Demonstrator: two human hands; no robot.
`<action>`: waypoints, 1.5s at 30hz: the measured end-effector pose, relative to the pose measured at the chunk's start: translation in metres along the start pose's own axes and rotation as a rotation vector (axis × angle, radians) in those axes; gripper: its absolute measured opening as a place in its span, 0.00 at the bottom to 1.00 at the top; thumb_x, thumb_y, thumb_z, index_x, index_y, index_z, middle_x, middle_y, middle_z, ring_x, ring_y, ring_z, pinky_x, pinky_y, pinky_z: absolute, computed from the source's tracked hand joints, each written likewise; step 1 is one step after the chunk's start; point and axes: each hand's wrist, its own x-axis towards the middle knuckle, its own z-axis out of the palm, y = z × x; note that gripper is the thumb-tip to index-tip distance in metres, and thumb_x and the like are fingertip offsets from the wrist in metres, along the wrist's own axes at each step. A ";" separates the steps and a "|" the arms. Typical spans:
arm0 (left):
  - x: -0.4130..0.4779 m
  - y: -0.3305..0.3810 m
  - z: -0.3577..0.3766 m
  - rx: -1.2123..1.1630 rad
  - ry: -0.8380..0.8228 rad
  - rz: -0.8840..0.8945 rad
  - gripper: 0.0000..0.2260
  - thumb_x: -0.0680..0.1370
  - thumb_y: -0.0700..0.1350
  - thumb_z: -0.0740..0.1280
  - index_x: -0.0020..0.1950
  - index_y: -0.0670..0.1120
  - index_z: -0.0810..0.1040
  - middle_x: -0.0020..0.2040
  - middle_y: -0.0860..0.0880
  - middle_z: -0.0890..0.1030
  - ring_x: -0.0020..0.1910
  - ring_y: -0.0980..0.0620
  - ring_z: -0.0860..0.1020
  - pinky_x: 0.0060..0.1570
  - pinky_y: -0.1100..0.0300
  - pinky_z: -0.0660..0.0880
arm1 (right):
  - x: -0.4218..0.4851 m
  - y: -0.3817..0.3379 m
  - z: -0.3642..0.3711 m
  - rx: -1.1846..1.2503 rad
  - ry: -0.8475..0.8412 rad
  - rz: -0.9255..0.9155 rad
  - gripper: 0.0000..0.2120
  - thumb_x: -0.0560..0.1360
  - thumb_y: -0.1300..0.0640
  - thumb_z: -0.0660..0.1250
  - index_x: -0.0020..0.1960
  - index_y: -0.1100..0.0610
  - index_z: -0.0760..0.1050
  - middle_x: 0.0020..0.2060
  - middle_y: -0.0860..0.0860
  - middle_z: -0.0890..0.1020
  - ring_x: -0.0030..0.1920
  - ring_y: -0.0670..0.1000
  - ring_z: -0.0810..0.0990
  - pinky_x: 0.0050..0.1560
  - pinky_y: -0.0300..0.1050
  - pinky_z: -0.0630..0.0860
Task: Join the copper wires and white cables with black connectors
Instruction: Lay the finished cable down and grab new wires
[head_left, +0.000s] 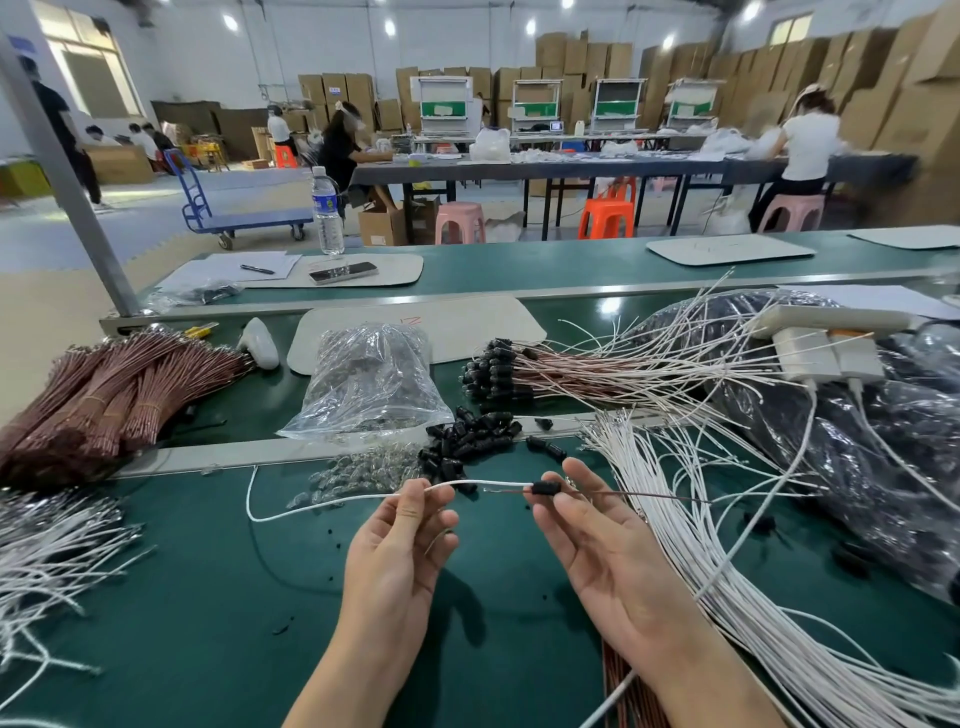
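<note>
My left hand (400, 540) pinches a white cable (311, 506) near its stripped end, palm up over the green mat. My right hand (597, 545) pinches a black connector (546, 487) between fingertips and thumb; a thin copper wire (649, 494) runs out of it to the right. The cable's bare tip points at the connector's left end, just short of or touching it. Loose black connectors (467, 441) lie heaped just beyond my hands. Finished joined wires (571, 371) lie further back.
Bundled copper wires (98, 395) sit at the left, a clear bag (366, 379) at centre, white cables (727, 545) fanned at the right and more at the far left (47, 561). A black plastic bag (857, 441) and power strip (826, 322) are at the right.
</note>
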 end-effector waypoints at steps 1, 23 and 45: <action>-0.001 -0.001 0.001 0.023 -0.009 0.016 0.10 0.72 0.47 0.70 0.49 0.42 0.80 0.43 0.44 0.86 0.32 0.55 0.82 0.30 0.63 0.79 | 0.000 0.001 0.000 0.002 -0.002 -0.001 0.15 0.69 0.70 0.69 0.53 0.61 0.84 0.53 0.62 0.84 0.53 0.58 0.86 0.45 0.44 0.84; -0.015 -0.013 0.007 0.523 -0.219 0.255 0.07 0.72 0.47 0.72 0.48 0.46 0.85 0.40 0.46 0.85 0.39 0.53 0.82 0.36 0.61 0.79 | 0.003 0.021 0.000 -0.487 -0.045 -0.087 0.16 0.63 0.52 0.77 0.51 0.50 0.86 0.53 0.55 0.86 0.50 0.52 0.86 0.47 0.38 0.80; -0.006 -0.007 0.004 0.115 -0.090 0.167 0.20 0.71 0.42 0.73 0.62 0.43 0.79 0.43 0.44 0.84 0.46 0.47 0.85 0.47 0.59 0.82 | 0.006 0.010 -0.001 -0.336 0.154 -0.130 0.08 0.67 0.54 0.73 0.42 0.58 0.85 0.40 0.56 0.85 0.37 0.49 0.84 0.35 0.39 0.81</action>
